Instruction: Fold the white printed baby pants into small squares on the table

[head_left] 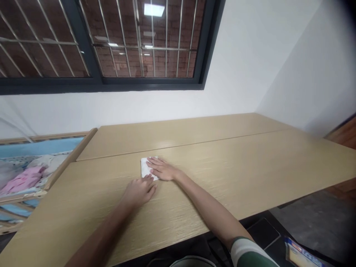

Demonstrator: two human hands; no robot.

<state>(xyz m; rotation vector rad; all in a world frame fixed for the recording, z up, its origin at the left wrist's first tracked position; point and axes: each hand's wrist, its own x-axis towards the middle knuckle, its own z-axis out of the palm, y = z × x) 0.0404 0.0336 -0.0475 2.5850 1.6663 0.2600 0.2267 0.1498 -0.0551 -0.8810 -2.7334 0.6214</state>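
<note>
My right hand lies flat, fingers spread, on the folded white cloth, pinning it to the tabletop. My left hand, half curled, touches its near edge, and I cannot tell whether it pinches.

A folded cloth lies on the table, left of centre. The right hand rests flat on it, and the left hand sits just near of it, fingertips at its near edge. A crib stands against the table's left end. On the far wall is a window.
</note>
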